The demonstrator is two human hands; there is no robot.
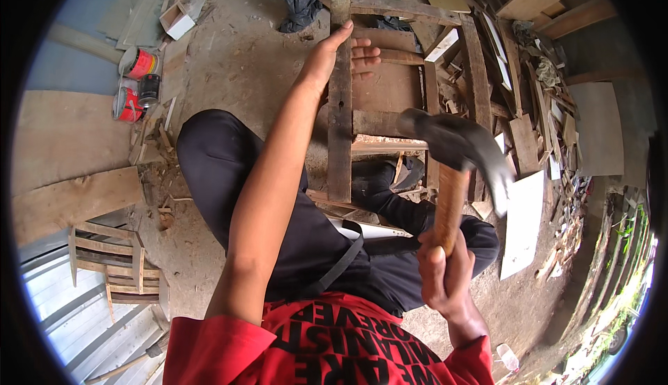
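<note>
A rough wooden frame (339, 127) of old boards stands in front of me. My left hand (330, 58) grips its left upright near the top, thumb along the near side and fingers showing past the right edge. In my right hand (445, 270) is a claw hammer (452, 207), held by its wooden handle. Its dark metal head is raised toward the camera, in front of the frame's lower right part, with the claw pointing right. The head hides part of a crosspiece and the right upright.
Scrap wood (546, 141) lies heaped along the right, with a white board (523, 225) nearer me. Paint cans (127, 103) stand at the left, above a small slatted wooden piece (108, 260). A black plastic bag (300, 6) lies beyond the frame. My leg (390, 190) extends beneath it.
</note>
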